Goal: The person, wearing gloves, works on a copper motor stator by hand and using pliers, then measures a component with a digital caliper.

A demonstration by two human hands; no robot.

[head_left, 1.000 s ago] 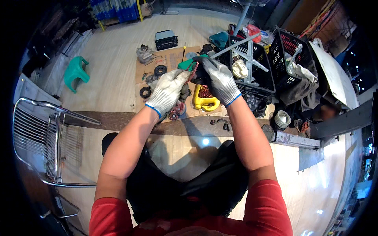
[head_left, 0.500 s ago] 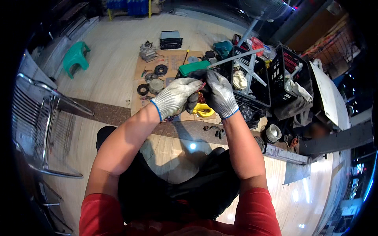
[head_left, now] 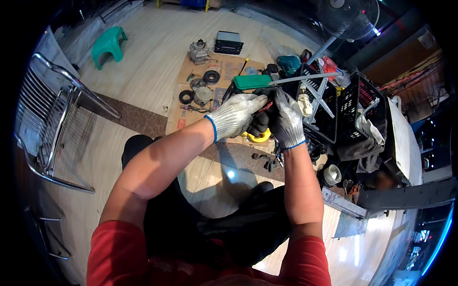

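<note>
Both my hands wear white knit gloves with dark palms and blue cuffs, and they meet over the cardboard. My left hand (head_left: 238, 114) is closed, its dark fingertips curled around something between the hands. A reddish strand-like piece (head_left: 267, 107) shows at its thumb, too small to name. Close beside it, my right hand (head_left: 287, 119) is closed too, with its fingers pointing up; what it grips is hidden. Just beneath the hands a yellow curved part (head_left: 260, 137) sticks out. The green case (head_left: 252, 82) lies right beyond them.
Flat cardboard (head_left: 183, 112) bears black rings (head_left: 211, 77), a round metal part (head_left: 203, 96) and a metal housing (head_left: 199, 51). Black crates (head_left: 329, 128) crowd the right, below a fan (head_left: 348, 19). At left are a green stool (head_left: 108, 45) and a metal chair (head_left: 52, 124).
The view has shifted, so the floor things sit further right and mostly higher. My hands stay together; the left fingers now curl more visibly in front, covering more of the yellow part.
</note>
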